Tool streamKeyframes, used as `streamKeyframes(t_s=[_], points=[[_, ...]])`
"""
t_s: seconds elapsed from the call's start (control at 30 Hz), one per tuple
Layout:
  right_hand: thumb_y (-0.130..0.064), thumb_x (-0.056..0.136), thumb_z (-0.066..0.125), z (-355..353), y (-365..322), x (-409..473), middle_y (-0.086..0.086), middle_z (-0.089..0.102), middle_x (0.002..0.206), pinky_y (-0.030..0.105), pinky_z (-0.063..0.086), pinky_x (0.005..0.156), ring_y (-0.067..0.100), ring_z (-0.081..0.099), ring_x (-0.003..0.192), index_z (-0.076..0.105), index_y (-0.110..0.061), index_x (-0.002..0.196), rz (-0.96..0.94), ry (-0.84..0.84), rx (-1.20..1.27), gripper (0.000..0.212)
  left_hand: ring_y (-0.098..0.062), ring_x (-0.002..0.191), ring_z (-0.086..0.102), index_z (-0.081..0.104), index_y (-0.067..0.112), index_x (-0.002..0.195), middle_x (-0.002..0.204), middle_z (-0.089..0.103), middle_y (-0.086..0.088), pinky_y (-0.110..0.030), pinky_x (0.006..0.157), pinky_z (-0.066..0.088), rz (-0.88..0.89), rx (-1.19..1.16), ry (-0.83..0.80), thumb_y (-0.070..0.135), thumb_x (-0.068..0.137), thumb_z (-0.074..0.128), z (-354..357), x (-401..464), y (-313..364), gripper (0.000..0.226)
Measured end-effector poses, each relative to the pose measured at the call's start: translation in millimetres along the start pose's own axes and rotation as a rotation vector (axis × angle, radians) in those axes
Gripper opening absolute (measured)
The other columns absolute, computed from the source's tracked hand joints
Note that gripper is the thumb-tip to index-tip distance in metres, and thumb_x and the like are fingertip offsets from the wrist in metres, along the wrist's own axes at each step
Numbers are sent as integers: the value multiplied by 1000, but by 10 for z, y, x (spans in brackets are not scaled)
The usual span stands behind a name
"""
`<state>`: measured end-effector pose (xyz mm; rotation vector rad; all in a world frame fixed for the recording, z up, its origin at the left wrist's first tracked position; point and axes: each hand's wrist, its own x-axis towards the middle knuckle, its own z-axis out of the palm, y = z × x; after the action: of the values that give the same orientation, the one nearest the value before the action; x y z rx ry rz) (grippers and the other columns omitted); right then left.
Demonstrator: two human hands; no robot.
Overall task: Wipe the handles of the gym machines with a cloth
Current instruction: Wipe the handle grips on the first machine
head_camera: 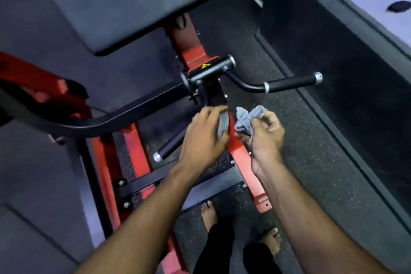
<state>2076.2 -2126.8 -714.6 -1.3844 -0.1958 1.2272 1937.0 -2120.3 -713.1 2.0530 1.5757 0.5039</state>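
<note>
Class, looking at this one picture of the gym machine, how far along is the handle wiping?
Nothing shows as finished; cleanliness cannot be judged. In hand: the right hand holds the bunched grey cloth, while the left hand grips something grey, blurred, near the red frame. Left: the cloth touches neither the right handle nor the lower handle.

- The right hand (264, 133) pinches a crumpled grey cloth (248, 120).
- The left hand (204, 138) curls over a blurred grey piece, possibly more cloth.
- Beyond the hands, the right handle (291, 82) juts from the red frame (241, 158); the left handle (170, 147) lies below.
</note>
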Motion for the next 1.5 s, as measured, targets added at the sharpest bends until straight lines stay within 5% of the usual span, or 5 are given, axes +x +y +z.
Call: streamKeyframes(t_s=[0.23, 0.43, 0.67, 1.13, 1.5], points=[[10, 97, 51, 80, -21, -673, 10, 72, 87, 23, 58, 58, 17, 70, 73, 66, -8, 93, 40, -216, -169, 23, -20, 117, 60, 49, 30, 138, 132, 52, 6, -43, 95, 52, -218, 6, 10, 29, 90, 64, -388, -998, -264, 50], [-31, 84, 73, -151, 22, -823, 19, 74, 92, 53, 54, 89, 27, 67, 83, 75, -18, 95, -5, -358, -388, 17, -26, 123, 53, 46, 21, 144, 135, 52, -2, -43, 99, 48, -344, 137, -33, 33, 87, 70, -306, -1241, -585, 63], [-11, 85, 78, -353, 435, -684, 2, 72, 97, 13, 48, 60, 5, 68, 69, 70, -22, 84, -276, -289, -779, 14, -28, 141, 40, 18, 20, 162, 158, 37, -5, -46, 114, 39, -398, 361, -137, 46, 88, 74, -210, -848, -1152, 96], [-13, 88, 75, 177, 764, 63, -14, 67, 103, 30, 55, 92, 1, 64, 91, 70, -28, 105, -697, -255, -1048, 24, -22, 69, 64, 61, 23, 81, 73, 66, 3, -29, 61, 43, -504, 30, -357, 35, 79, 73, -100, -227, -1773, 18], [-11, 94, 65, 690, 1164, 94, 0, 58, 114, 38, 52, 97, 19, 58, 107, 72, -8, 117, -894, -500, -1256, 24, -27, 82, 65, 57, 26, 90, 89, 68, -1, -33, 75, 48, -510, 148, -345, 27, 82, 64, -137, -235, -1640, 10]])
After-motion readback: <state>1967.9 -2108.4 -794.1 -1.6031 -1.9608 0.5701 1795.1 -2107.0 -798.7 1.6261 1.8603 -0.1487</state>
